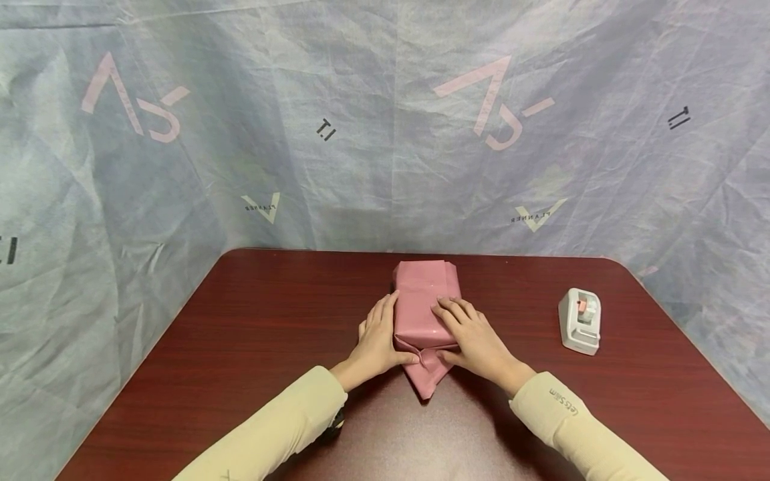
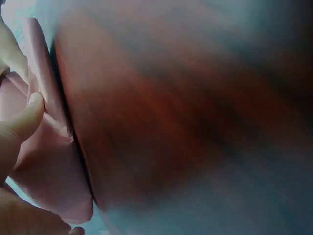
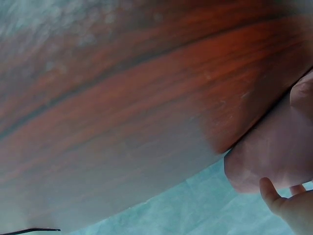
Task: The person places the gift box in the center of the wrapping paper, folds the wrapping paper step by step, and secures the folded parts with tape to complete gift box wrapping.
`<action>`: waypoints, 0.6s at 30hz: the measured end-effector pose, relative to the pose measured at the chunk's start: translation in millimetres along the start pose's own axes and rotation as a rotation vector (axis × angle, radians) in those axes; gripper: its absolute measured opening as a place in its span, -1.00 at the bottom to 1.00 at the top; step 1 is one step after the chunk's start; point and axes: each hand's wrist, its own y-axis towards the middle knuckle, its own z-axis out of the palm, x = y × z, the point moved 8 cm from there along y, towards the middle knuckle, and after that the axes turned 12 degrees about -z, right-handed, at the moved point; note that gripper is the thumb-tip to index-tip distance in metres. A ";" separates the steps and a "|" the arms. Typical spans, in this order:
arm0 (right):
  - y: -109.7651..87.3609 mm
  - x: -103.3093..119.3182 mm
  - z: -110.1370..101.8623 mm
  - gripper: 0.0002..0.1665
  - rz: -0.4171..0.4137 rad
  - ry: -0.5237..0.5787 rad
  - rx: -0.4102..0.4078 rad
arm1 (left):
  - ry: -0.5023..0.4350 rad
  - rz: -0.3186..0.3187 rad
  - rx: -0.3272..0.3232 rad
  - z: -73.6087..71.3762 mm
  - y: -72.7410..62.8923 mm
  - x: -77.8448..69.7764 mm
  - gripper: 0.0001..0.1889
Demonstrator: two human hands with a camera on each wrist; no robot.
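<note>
A box-shaped package [image 1: 420, 310] in pink wrapping paper lies on the table, its near end facing me. From that end a pointed paper flap [image 1: 426, 386] sticks out towards me. My left hand [image 1: 374, 344] holds the package's left side, fingers along it, thumb pressing the folded paper at the near end. The right hand [image 1: 479, 342] grips the near right part, fingertips on top and thumb against the end fold. In the left wrist view the left thumb [image 2: 24, 120] presses on a paper crease. The right wrist view shows fingertips [image 3: 268, 188] against the pink package [image 3: 266, 147].
A white tape dispenser [image 1: 580, 322] stands at the right on the dark red table [image 1: 271, 314]. Close to the left sleeve sits a small dark object [image 1: 333, 426], mostly hidden. Printed grey cloth [image 1: 361, 167] hangs behind and beside the table.
</note>
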 end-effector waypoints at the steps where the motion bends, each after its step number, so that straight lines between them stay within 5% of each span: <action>1: 0.1 0.0 0.1 -0.04 -0.001 0.001 0.000 | -0.009 -0.015 0.002 1.1 1.0 1.2 0.24; 9: 0.2 -0.3 0.0 -0.04 -0.002 0.003 -0.003 | 0.017 -0.062 0.039 5.9 4.2 4.1 0.18; 18: -0.4 -1.6 1.9 -0.04 -0.001 0.000 0.008 | 0.064 -0.033 0.051 2.7 2.3 1.2 0.10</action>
